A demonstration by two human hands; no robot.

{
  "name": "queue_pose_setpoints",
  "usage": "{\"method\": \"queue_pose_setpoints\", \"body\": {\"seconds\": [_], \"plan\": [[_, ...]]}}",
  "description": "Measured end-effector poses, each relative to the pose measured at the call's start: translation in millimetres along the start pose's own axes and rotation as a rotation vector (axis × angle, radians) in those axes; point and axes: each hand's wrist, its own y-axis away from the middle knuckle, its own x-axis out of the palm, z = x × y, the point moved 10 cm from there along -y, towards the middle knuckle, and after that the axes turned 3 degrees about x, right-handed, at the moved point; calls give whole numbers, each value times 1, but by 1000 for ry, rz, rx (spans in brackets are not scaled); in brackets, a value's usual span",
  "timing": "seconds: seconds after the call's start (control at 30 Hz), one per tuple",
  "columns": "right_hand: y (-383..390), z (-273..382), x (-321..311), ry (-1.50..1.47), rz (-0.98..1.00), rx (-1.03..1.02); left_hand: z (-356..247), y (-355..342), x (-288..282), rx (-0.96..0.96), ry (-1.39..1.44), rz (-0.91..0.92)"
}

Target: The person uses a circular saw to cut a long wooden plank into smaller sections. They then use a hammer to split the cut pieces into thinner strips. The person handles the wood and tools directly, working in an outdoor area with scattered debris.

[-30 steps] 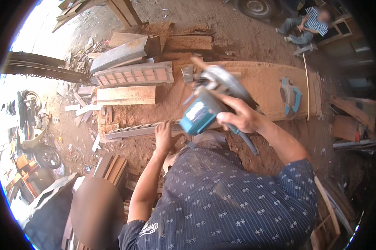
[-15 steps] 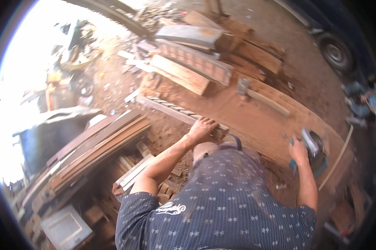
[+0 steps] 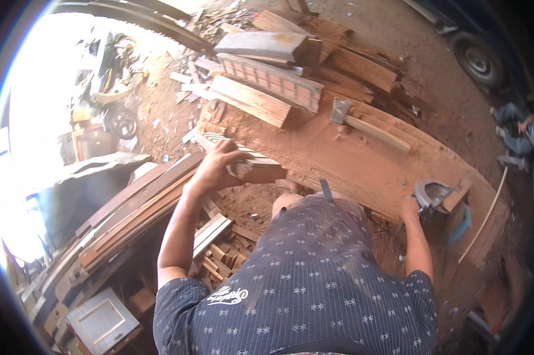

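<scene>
Jutting over the near left edge of the wide reddish-brown wooden bench (image 3: 367, 163), a grooved brown wooden piece (image 3: 262, 173) with pale slanting notches is clasped by the left hand (image 3: 224, 155), its fingers bent over the top. By the near right edge of the bench, the right hand (image 3: 410, 207) is set at the side of a circular saw with a rounded grey metal guard (image 3: 428, 190); how tightly its fingers are closed cannot be told. A curved blue-green casing (image 3: 462, 225) is seen just beside the saw at the bench's right end, and whether it is joined to the saw cannot be told. Near the same end, a long thin pale stick (image 3: 483, 216) is laid aslant.

Toward the middle of the bench's far side, a hammer with a grey block head and pale wooden handle (image 3: 373, 132) is placed. At the bench's far left, a thick pale wooden board (image 3: 252, 102), a dark frame with reddish panels (image 3: 270, 80) and a grey-topped timber (image 3: 258, 44) are gathered close together. Left of the bench, on the near side, long brown planks (image 3: 131, 222) are stacked.
</scene>
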Motion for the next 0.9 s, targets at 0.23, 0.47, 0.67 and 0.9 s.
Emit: {"method": "queue_pose_setpoints", "body": {"seconds": [0.23,0.47,0.67,0.9], "plan": [[16,24,-48,-106,7,92,3,11,-40,-36,-70,-34],[14,37,-50,-27,-14,2,1,26,-41,-63,34,-53],[109,256,-250,-611,-164,-597,-7,80,-152,15,196,-369],[155,417,-368,-818,-110,-1168,109,125,-101,155,1284,-688]]}}
